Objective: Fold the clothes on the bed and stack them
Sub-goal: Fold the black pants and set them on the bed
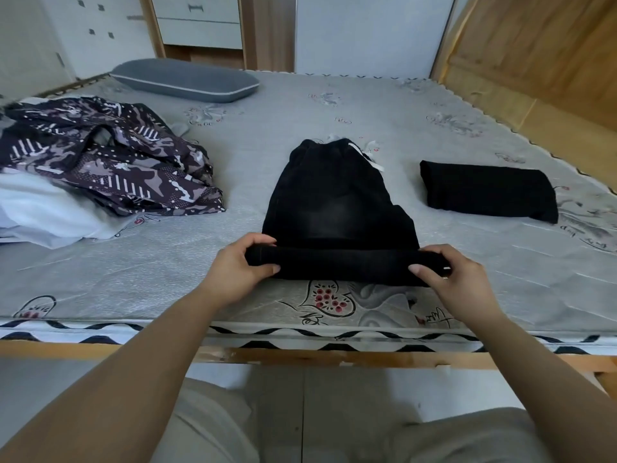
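Black trousers (337, 198) lie flat on the bed (133, 269), centre of the mattress, waistband at the far end with a white drawstring (367, 155) showing. Near end is rolled into a narrow band running left to right, close to the near mattress edge.

Left hand (240, 269): fingers curled over the left end of the roll, thumb beneath, gripping it.
Right hand (450, 275): fingers and thumb curled round the right end of the roll, gripping it.

Folded black garment (487, 192) lies to the right of the trousers, apart from them, flat on the mattress.
Unfolded pile at far left: patterned dark garment (110, 162) on top of white fabric (43, 212).
Grey pillow (187, 80) at the far left edge of the bed, beyond the pile.
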